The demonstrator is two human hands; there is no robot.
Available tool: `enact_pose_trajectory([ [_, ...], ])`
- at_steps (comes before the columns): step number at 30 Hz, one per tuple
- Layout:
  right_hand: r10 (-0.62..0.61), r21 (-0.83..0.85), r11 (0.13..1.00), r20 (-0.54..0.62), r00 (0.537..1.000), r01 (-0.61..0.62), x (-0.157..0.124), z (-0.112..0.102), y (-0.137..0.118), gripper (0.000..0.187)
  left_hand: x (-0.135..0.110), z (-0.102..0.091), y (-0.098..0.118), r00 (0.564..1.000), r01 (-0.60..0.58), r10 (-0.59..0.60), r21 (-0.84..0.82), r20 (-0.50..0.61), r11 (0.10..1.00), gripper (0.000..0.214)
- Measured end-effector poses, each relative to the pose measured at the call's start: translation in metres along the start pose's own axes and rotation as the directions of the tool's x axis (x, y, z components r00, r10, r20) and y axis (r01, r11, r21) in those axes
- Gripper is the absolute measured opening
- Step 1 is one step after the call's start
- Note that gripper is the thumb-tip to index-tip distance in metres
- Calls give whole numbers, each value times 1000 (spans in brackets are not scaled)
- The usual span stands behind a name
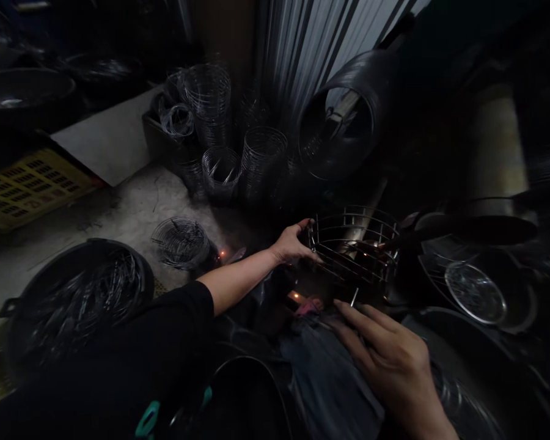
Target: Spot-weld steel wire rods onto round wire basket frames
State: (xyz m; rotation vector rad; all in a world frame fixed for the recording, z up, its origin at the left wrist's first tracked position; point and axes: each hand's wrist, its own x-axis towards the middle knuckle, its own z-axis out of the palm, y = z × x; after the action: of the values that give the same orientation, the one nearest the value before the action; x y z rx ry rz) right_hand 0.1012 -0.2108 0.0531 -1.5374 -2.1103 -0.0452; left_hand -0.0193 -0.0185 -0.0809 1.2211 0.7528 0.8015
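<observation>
**Left grip** [293,244]: closed on the near rim of the wire basket [354,247], thumb over the top ring, fingers curled beneath. Reaches in from the lower left on a bare forearm, black sleeve above the elbow.

**Right grip** [389,360]: open and empty, fingers spread flat and pointing toward the basket's underside. Close to it; contact impossible to confirm.

**Wire basket:** centre-right of the view, tilted, seated over a dark fixture too dim to identify. Shows horizontal rings crossed by upright ribs. Small orange glow [295,296] just below the basket. Second glow [222,252] further left, on the floor beside a small wire cage [181,242].

**Surroundings:**
- Stacked wire cylinders [220,122] against the corrugated wall behind.
- Large wire coil [343,116] to their right.
- Black tub [77,299] of loose wire pieces at lower left.
- Yellow crate [27,186] at far left.
- Round glass lid [475,292] at right.

**Progress, given as a judgement:**
- Appears fully shaped, with rings and ribs in place.
- Judged from the glow points: joining in hand at the lower side.
- Count of joints done or left: cannot tell, too dark and blurred.
- Not yet set aside with the stacked cylinders.
- Loose wire in the tub: stock not yet made up.
</observation>
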Motion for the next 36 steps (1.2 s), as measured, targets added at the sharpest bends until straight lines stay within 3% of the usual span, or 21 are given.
enact_pose_trajectory([
  [3,18,214,976,72,997,-33,13,-13,-16,25,-22,-11,21,986,-152,145,101,76,983,116],
  [6,70,453,866,310,948,-212,23,-18,-19,26,-55,-18,52,929,-354,282,351,238,867,109],
  [8,150,481,794,438,887,-371,26,-15,-14,23,-74,-17,67,900,-429,315,485,300,762,104],
  [10,252,402,794,465,849,-455,25,-8,-9,23,-86,-12,75,892,-451,319,573,321,684,99],
  [12,298,228,880,416,859,-416,21,-1,-7,25,-90,-6,78,893,-449,313,629,322,634,97],
  [14,263,-12,961,342,902,-276,14,3,-9,28,-90,-3,78,902,-432,307,658,304,617,96],
  [17,158,-243,965,256,954,-94,4,8,-11,32,-85,0,78,912,-409,306,639,273,651,94],
  [21,64,-167,985,119,991,-43,-3,12,-3,29,-79,4,80,922,-387,289,594,257,705,94],
  [25,8,-86,996,-1,1000,-8,-1,11,12,26,-69,10,81,924,-381,288,567,251,730,94],
  [31,-28,-138,990,-62,998,19,16,4,33,22,-42,20,81,935,-355,281,538,217,765,98],
  [36,41,-136,990,-32,999,-45,26,1,48,24,-25,25,81,944,-330,264,526,199,784,97],
])
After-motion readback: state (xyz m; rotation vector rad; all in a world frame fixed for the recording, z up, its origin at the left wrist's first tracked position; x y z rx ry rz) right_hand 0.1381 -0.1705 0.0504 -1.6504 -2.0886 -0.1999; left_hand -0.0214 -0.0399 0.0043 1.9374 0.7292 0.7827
